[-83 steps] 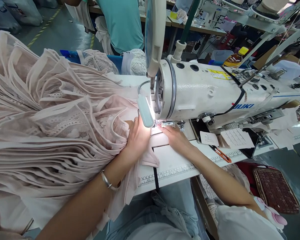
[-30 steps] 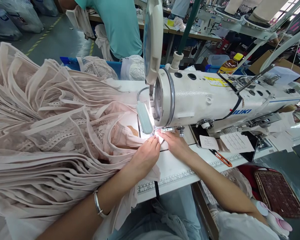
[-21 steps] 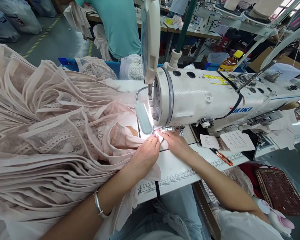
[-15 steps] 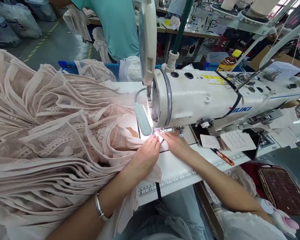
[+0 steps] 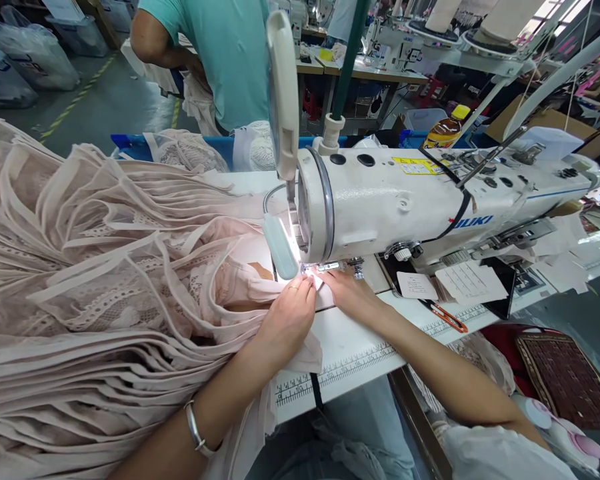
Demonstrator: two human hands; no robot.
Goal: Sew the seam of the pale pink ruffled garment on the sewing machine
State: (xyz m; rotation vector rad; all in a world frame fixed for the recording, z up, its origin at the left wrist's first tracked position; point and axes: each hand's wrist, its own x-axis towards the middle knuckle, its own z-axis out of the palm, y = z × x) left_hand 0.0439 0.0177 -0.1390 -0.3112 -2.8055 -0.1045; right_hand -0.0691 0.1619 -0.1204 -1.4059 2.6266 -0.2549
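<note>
Left fingers [image 5: 304, 285] pinched on cloth [image 5: 256, 289] before machine [image 5: 375, 200], right fingers [image 5: 329, 278] extended flat beneath it, garments [image 5: 95, 373] left of it.

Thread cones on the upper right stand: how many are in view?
2: the left cone and the right cone, side by side on the stand. The picture's top edge cuts both off; more may be hidden.

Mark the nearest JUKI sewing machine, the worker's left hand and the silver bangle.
Nearest JUKI sewing machine [image 5: 427, 200], head view: white arm's side.
Left hand [image 5: 289, 319], head view: back of the hand.
Silver bangle [image 5: 193, 427], head view: outer band.
</note>
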